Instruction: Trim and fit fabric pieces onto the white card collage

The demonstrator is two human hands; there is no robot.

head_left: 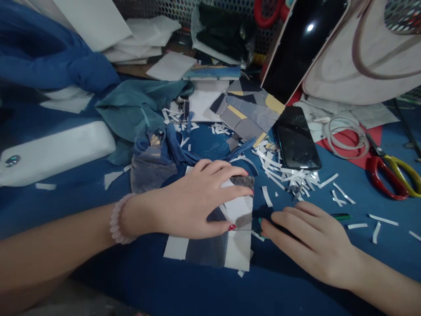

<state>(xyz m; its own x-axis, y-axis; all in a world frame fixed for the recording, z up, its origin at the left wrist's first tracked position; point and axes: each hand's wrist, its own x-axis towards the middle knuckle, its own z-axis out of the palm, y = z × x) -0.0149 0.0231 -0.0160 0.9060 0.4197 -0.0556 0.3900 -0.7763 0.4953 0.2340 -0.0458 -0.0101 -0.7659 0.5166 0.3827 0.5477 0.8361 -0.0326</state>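
My left hand (197, 197) lies flat with its fingers apart, pressing on a piece of white paper or card (239, 252) with a dark grey band (206, 250) across it. To its right, my right hand (305, 241) is closed, its fingers curled together. A slim green-handled tool (342, 216) shows behind that hand. A thin dark line runs from the fingertips to the card's right part, near my left thumb; the exact kind of tool is hidden by my fingers.
Paper strips (296, 177) are scattered beyond my right hand. Scissors (391, 175), a black phone (297, 140) and a bracelet-like ring (345, 138) lie on the right. A blue-grey cloth (153, 162), a white case (59, 151) and grey card scraps (246, 116) lie beyond my left hand.
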